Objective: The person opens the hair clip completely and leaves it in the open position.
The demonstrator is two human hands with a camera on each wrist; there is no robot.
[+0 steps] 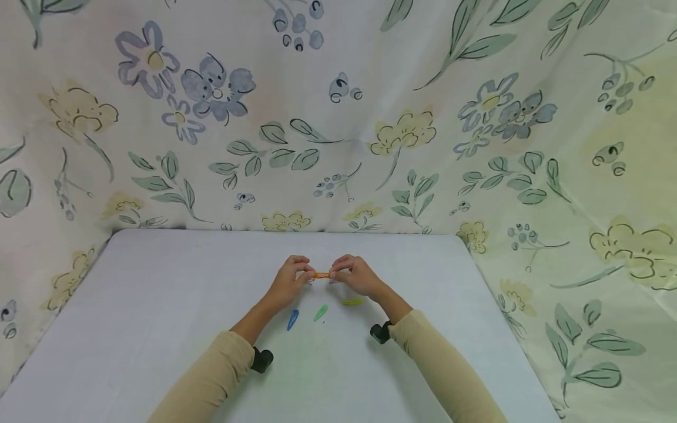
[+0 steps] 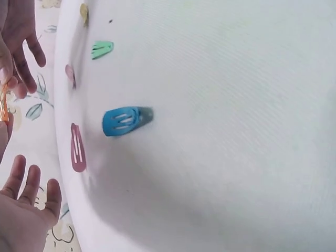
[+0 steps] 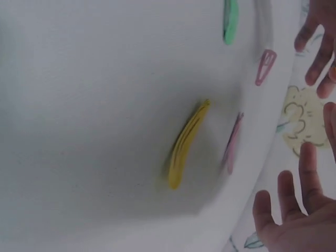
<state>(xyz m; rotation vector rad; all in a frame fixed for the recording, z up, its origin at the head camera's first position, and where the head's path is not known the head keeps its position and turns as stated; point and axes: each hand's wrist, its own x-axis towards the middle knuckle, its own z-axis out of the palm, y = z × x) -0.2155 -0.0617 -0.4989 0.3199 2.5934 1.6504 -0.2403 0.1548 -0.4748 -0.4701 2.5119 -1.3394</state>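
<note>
An orange snap hair clip (image 1: 321,275) is held between my two hands above the far half of the table. Thumb and fingers of my left hand (image 1: 291,279) pinch its left end, and my right hand (image 1: 359,275) pinches the other end. Both hands' remaining fingers are spread loosely in the wrist views. Nearer me lie a blue hair clip (image 1: 293,319), a green one (image 1: 321,312) and a yellow one (image 1: 352,302). Two pink hair clips, one (image 2: 77,148) beside the blue clip and another (image 3: 233,143) beside the yellow, are mostly hidden by the hands in the head view.
The white table (image 1: 158,305) ends at a far edge just beyond the hands. A floral cloth (image 1: 338,117) hangs behind it and along the sides. Dark wrist cameras, left (image 1: 261,359) and right (image 1: 380,333), sit under the beige sleeves.
</note>
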